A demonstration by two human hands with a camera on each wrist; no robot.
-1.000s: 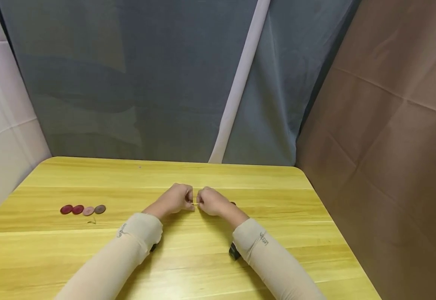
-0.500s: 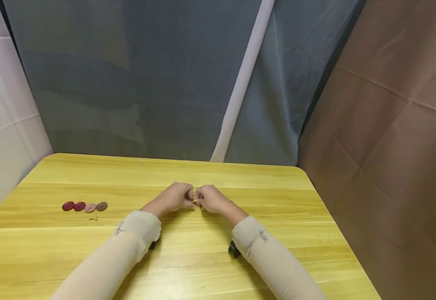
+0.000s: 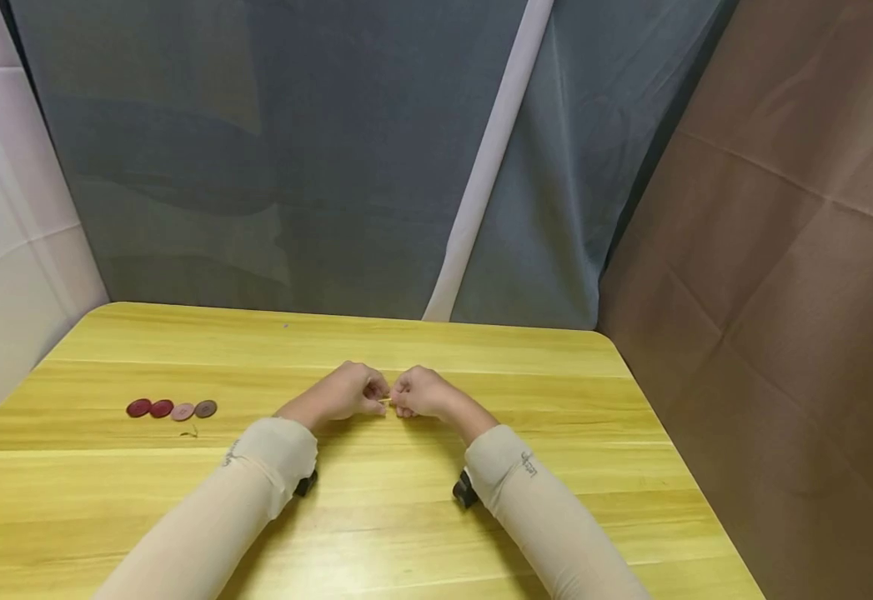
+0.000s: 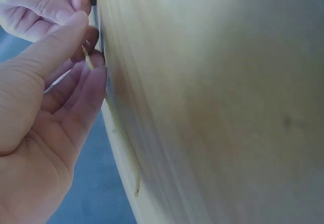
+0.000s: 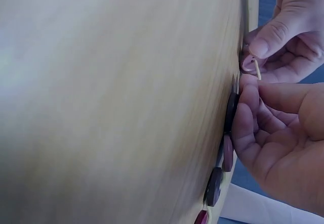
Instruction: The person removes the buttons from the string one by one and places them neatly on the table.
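My left hand (image 3: 346, 390) pinches a small pinkish-brown button (image 5: 247, 63) between thumb and fingers, its holes partly showing in the left wrist view. A thin yellow cord (image 4: 87, 59) comes out of a hole in the button. The cord's other stretch (image 4: 124, 142) trails down past my left fingers with a loose end. Close beside it, my right hand (image 3: 424, 392) has thumb and index finger together on the cord's short end, seen in the right wrist view. Both hands are low over the table, fingertips nearly meeting. In the head view the button is hidden by the fingers.
To the left on the wooden table (image 3: 376, 517) lies a row of buttons: two dark red (image 3: 149, 408), one pink (image 3: 183, 412) and one grey-brown (image 3: 206, 408). A short piece of dark thread (image 3: 190, 432) lies just in front of them. Cloth curtains (image 3: 361, 158) surround the table.
My right fingertips have come closer to the left ones, and the bit of cord between them has tilted, then levelled. The head view has shifted slightly.
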